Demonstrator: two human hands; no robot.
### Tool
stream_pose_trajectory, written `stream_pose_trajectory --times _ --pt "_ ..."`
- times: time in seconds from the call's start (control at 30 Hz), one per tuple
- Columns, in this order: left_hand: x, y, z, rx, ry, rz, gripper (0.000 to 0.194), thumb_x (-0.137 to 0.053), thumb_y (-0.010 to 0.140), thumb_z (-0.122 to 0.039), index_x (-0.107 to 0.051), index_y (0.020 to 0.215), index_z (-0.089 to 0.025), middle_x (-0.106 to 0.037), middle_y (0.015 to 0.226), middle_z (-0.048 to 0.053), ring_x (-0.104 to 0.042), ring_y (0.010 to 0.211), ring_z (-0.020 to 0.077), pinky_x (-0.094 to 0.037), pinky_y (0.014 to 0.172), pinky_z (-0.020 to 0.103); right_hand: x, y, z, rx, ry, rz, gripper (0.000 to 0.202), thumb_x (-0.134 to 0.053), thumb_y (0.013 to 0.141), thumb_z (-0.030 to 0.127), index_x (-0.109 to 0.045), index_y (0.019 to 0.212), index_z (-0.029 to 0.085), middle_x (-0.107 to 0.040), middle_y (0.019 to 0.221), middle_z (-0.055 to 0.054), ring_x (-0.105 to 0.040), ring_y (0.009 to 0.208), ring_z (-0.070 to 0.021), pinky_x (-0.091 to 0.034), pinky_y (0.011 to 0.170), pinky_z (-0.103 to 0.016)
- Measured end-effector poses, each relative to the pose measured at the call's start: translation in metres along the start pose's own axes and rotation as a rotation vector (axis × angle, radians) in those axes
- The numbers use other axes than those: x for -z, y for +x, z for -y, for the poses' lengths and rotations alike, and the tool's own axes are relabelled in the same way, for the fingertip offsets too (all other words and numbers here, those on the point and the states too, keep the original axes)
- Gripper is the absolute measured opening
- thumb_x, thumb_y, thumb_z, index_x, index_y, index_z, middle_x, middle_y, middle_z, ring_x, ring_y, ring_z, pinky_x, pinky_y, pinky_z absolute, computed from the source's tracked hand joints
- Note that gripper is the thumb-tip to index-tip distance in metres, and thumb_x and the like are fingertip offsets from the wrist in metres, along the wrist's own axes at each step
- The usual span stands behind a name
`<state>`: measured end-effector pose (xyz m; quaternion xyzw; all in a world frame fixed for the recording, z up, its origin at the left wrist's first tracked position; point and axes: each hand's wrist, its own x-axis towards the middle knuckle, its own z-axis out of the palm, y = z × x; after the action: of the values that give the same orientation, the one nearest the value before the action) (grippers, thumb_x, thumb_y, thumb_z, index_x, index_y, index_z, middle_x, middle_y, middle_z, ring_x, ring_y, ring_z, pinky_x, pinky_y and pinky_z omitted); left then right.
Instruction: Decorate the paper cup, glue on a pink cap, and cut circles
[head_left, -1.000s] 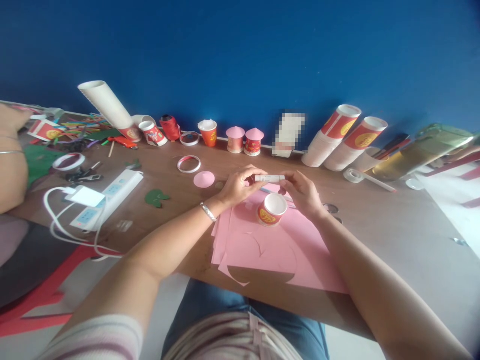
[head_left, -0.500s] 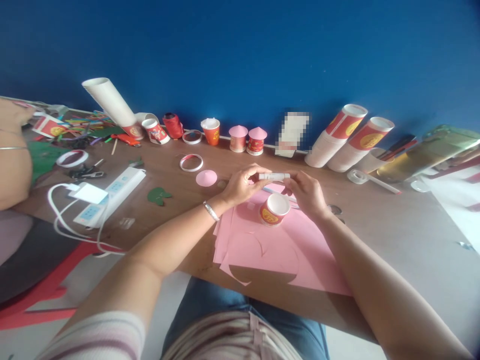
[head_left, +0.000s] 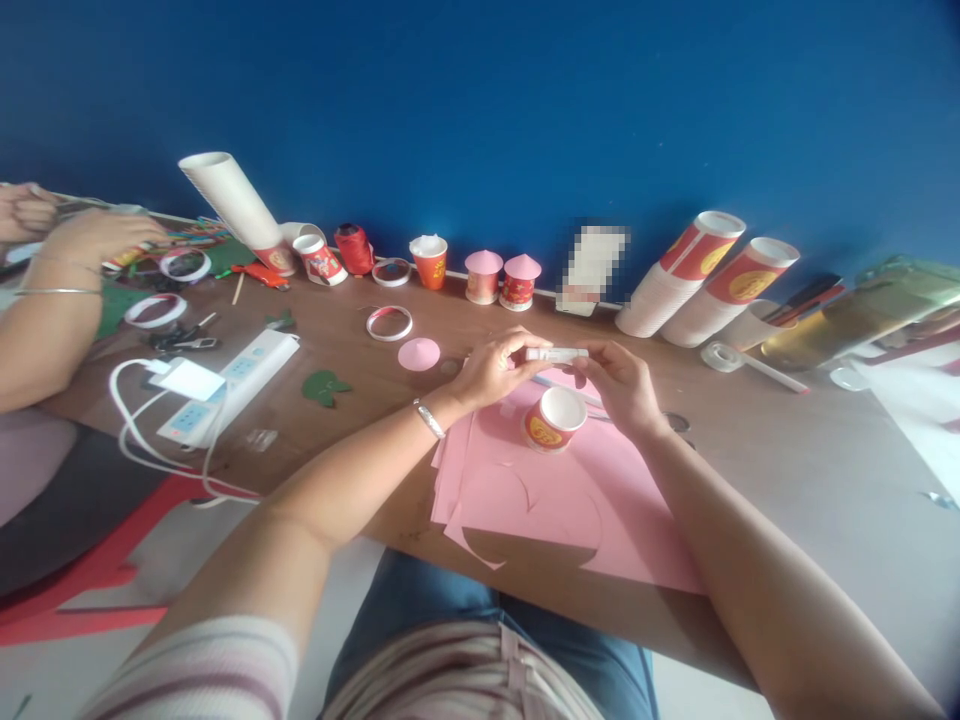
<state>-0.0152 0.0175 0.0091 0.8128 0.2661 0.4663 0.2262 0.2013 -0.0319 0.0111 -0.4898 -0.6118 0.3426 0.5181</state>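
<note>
2 hands (head_left: 491, 370) (head_left: 622, 385) hold 1 white stick (head_left: 556, 354) (over 1 cup (head_left: 553, 420)).

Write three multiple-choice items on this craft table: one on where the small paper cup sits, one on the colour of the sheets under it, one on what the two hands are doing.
1. Where does the small paper cup stand?
A. On the pink sheets
B. On the power strip
C. Against the blue wall

2. What colour are the sheets under the cup?
A. Green
B. Pink
C. Yellow

3. How is the white stick held?
A. Lying loose on the table
B. In the left hand alone
C. Between both hands, one at each end

Answers:
1. A, the cup stands upright on the stack of sheets, just below the hands.
2. B, the whole stack is pink, with curved cuts in it.
3. C, the left hand and the right hand each pinch one end, above the cup.
</note>
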Motion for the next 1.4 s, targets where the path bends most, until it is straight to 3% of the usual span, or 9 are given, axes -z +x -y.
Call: stream_pose_trajectory --times 0.2,0.4,0.43,0.53,0.63,0.73,0.97,1.17,1.4 --pt "0.000 0.000 -0.002 0.010 0.026 0.024 0.021 -0.074 0.093 -0.035 -0.073 0.106 -0.018 -0.075 0.097 0.005 -0.069 0.084 0.0131 -0.054 0.068 0.023 -0.001 -0.001 0.005 -0.037 0.037 0.024 0.039 -0.075 0.088 0.059 -0.071 0.092 0.020 -0.065 0.063 0.001 -0.068 0.071 -0.0192 -0.060 0.080 -0.040" --pt "0.010 0.004 0.000 0.161 -0.142 0.046 0.050 -0.079 0.088 -0.033 -0.062 0.133 -0.018 -0.076 0.106 0.006 -0.069 0.083 0.0127 -0.058 0.077 0.026 0.000 0.003 -0.001 -0.069 0.360 -0.056 0.039 -0.078 0.084 0.059 -0.064 0.087 0.022 -0.061 0.071 0.002 -0.061 0.063 -0.0142 -0.059 0.067 -0.034" --pt "0.015 0.007 0.000 0.186 -0.168 0.061 0.045 -0.077 0.089 -0.033 -0.063 0.129 -0.017 -0.076 0.103 0.006 -0.070 0.083 0.0130 -0.058 0.078 0.027 0.002 0.005 -0.003 -0.064 0.407 -0.082 0.037 -0.078 0.084 0.056 -0.063 0.087 0.023 -0.059 0.069 0.003 -0.059 0.061 -0.0132 -0.058 0.065 -0.032" --pt "0.033 0.013 -0.004 0.210 -0.084 0.250 0.023 -0.074 0.089 -0.030 -0.071 0.106 -0.016 -0.075 0.092 0.005 -0.069 0.080 0.0136 -0.056 0.075 0.027 0.009 0.009 -0.007 -0.057 0.471 -0.136 0.028 -0.077 0.084 0.047 -0.060 0.089 0.024 -0.049 0.064 0.007 -0.051 0.055 -0.0111 -0.054 0.059 -0.029" --pt "0.047 0.012 -0.007 0.106 0.048 0.531 0.028 -0.081 0.080 -0.024 -0.074 0.106 -0.019 -0.074 0.099 0.005 -0.067 0.078 0.0135 -0.055 0.071 0.026 0.012 0.011 -0.008 -0.055 0.465 -0.149 0.029 -0.077 0.083 0.045 -0.056 0.087 0.025 -0.045 0.064 0.007 -0.046 0.053 -0.0112 -0.051 0.056 -0.029" --pt "0.048 0.000 -0.001 -0.011 0.157 0.659 0.024 -0.076 0.083 -0.018 -0.075 0.107 -0.022 -0.074 0.103 0.006 -0.069 0.085 0.0156 -0.055 0.079 0.029 0.011 0.011 -0.009 -0.059 0.459 -0.168 0.035 -0.079 0.080 0.050 -0.054 0.081 0.025 -0.044 0.064 0.006 -0.044 0.053 -0.0113 -0.049 0.055 -0.029" --pt "0.040 -0.019 0.009 0.015 0.367 0.632 0.017 -0.069 0.083 -0.011 -0.072 0.096 -0.021 -0.075 0.093 0.003 -0.071 0.080 0.0173 -0.047 0.062 0.025 0.012 0.011 -0.012 -0.065 0.396 -0.158 0.040 -0.075 0.082 0.059 -0.055 0.083 0.026 -0.042 0.063 0.006 -0.043 0.054 -0.0122 -0.051 0.057 -0.031" --pt "0.039 -0.001 0.000 -0.133 0.589 0.670 0.023 -0.058 0.094 -0.011 -0.070 0.112 -0.019 -0.076 0.101 0.008 -0.072 0.081 0.0188 -0.043 0.059 0.026 0.012 0.011 -0.012 -0.056 0.401 -0.184 0.044 -0.073 0.084 0.064 -0.052 0.080 0.026 -0.042 0.065 0.005 -0.044 0.055 -0.0124 -0.051 0.055 -0.030" --pt "0.022 0.010 0.000 -0.291 0.723 0.664 0.027 -0.049 0.092 0.004 -0.068 0.088 -0.016 -0.072 0.092 0.007 -0.068 0.071 0.0162 -0.045 0.068 0.030 0.011 0.012 -0.015 -0.055 0.406 -0.185 0.055 -0.074 0.082 0.071 -0.045 0.070 0.026 -0.041 0.065 0.004 -0.045 0.055 -0.0126 -0.054 0.054 -0.031"
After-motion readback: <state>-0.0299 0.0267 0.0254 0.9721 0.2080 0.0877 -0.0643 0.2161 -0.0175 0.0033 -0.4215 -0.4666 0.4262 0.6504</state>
